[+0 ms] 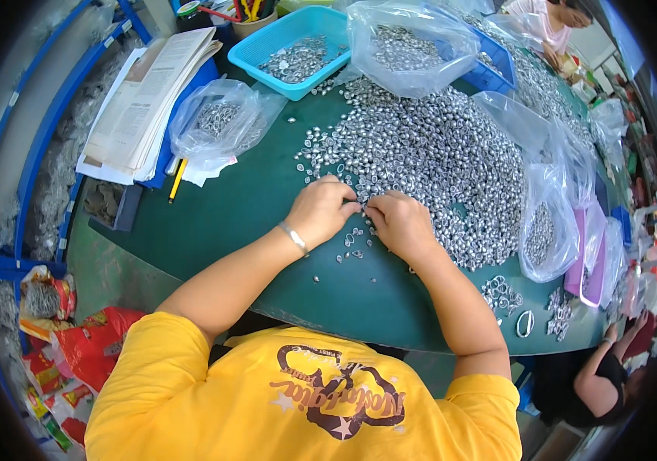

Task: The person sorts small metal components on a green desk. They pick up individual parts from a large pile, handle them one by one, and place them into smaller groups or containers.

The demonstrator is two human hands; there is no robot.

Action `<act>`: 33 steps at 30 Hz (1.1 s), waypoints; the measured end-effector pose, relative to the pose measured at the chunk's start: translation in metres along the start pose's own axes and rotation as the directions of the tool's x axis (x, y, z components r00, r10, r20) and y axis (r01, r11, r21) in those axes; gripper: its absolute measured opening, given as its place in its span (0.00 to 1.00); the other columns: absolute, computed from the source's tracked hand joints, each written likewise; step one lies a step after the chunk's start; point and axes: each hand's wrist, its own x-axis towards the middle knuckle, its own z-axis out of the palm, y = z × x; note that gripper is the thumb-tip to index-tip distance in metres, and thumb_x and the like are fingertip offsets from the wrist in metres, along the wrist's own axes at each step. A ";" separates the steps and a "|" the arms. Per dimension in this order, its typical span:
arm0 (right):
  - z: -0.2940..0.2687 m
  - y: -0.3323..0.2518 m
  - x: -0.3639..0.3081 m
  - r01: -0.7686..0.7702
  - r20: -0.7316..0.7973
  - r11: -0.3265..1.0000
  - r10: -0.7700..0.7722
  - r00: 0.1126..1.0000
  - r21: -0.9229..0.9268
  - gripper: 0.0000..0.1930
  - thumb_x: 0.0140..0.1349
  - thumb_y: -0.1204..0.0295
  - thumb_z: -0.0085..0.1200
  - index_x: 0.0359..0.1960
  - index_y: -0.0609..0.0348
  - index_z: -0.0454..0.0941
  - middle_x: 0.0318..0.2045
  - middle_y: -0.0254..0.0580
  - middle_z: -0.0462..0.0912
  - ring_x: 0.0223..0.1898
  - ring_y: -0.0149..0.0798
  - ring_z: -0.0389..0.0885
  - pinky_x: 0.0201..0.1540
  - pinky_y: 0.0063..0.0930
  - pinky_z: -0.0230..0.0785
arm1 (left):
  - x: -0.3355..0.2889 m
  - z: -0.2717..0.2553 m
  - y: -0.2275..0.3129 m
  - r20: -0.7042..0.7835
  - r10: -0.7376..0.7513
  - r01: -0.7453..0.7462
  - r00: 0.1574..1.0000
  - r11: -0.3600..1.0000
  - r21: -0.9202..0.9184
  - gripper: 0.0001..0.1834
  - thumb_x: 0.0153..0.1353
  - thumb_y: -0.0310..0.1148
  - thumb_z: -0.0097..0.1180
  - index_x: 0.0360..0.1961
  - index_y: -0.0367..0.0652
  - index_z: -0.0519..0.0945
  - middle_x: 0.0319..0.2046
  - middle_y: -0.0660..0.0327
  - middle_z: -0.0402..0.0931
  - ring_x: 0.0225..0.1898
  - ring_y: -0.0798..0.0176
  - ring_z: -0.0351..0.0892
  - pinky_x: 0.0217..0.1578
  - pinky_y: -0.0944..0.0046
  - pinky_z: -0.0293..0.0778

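And there they were, both hands meeting over the green table (pixel 213 246), right at the near left edge of a great heap of silver teardrop-shaped metal pieces (pixel 459 154)! The left hand (pixel 317 211), a silver bracelet (pixel 294 237) round its wrist, had its fingers curled, thumb and forefinger drawn close together. The right hand (pixel 401 223) faced it, fingers bent inward, the tips almost meeting the left's. Was a piece pinched between them? The fingertips hid it, and there was no telling for either hand!

Just below lay a loose scatter of pieces (pixel 353 242), nearer the body than the heap. Over on the right, a clear plastic bag (pixel 547 238) sagged beside a purple bin (pixel 593 257), with a white oval ring (pixel 525 323) near the table's edge. Up top, a turquoise basket (pixel 291 91) held more silver pieces; to its left, folded newspapers (pixel 132 107) were stacked, and a yellow pencil (pixel 177 180) lay below them
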 end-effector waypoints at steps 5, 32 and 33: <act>-0.024 0.018 -0.008 -0.414 0.297 0.320 0.355 0.886 0.852 0.05 0.57 0.75 0.49 0.28 0.62 0.76 0.18 0.31 0.72 0.17 0.25 0.67 0.17 0.16 0.57 | -0.001 0.004 -0.007 -0.042 -0.021 0.019 0.999 0.998 -0.062 0.05 0.50 0.31 0.60 0.25 0.41 0.80 0.23 0.57 0.73 0.27 0.56 0.75 0.30 0.61 0.71; -0.001 -0.012 -0.035 -0.216 -0.101 0.976 0.212 0.972 -0.033 0.06 0.54 0.72 0.56 0.32 0.57 0.78 0.31 0.44 0.80 0.30 0.49 0.79 0.34 0.38 0.72 | -0.004 -0.040 -0.030 0.542 -0.157 0.548 0.825 -0.013 -0.837 0.02 0.55 0.23 0.50 0.30 0.37 0.75 0.18 0.68 0.64 0.19 0.77 0.60 0.16 0.77 0.54; 0.002 -0.012 -0.037 -0.239 -0.120 0.971 0.234 0.965 -0.028 0.06 0.53 0.71 0.56 0.32 0.56 0.78 0.31 0.43 0.80 0.30 0.49 0.79 0.34 0.38 0.72 | -0.006 -0.042 -0.026 0.552 -0.226 0.576 0.802 0.050 -0.816 0.03 0.55 0.22 0.48 0.27 0.38 0.73 0.18 0.68 0.63 0.18 0.77 0.60 0.16 0.77 0.54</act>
